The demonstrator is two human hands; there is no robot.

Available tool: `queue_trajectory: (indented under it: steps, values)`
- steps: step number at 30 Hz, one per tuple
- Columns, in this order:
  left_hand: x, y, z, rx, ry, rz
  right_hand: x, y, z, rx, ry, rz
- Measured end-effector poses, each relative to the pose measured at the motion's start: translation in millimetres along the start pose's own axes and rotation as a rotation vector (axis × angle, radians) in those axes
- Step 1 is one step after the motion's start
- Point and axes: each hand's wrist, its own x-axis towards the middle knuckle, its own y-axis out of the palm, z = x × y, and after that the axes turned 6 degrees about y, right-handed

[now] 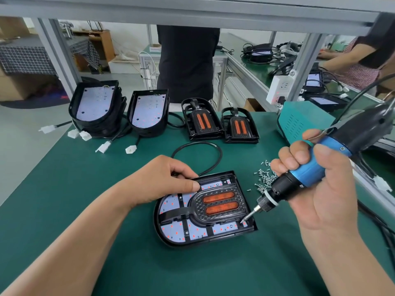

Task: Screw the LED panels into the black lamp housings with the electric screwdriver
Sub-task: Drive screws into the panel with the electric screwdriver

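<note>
— Left hand (166,178) is pinching one lamp housing (156,223) at the mat's (85,189) middle; right hand (320,199) is gripping one electric screwdriver (310,174), bit at its corner.
— Two housing stacks (94,107), two frame stacks (203,122) are lining the far edge.

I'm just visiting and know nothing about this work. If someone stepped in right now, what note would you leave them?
Left hand: holds the lamp housing by its far rim, steadying it on the green mat.
Right hand: grips the electric screwdriver, bit tip on a screw at the housing's near right corner.
The LED panel sits inside the housing; loose screws lie to its right.
Done: cannot tell which other screws are in.
Left: finish this one, then probably the stacked housings at the far left.
</note>
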Motion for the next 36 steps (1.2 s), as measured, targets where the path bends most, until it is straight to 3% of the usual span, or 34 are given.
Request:
queue_trajectory:
  steps: [8, 17, 28, 36]
  values:
    - [0, 1, -2, 0.001, 0.009, -0.002, -2, 2, 1, -0.025, -0.007, 0.078]
    - [0, 12, -3, 0.049, 0.004, -0.09, -7, 8, 6, -0.088, -0.03, 0.387]
    - [4, 18, -1, 0.044, 0.017, -0.13, -8, 11, 5, -0.111, 0.033, 0.365]
    - [6, 20, -1, 0.053, 0.028, -0.163, -5, 11, 5, -0.09, 0.063, 0.485]
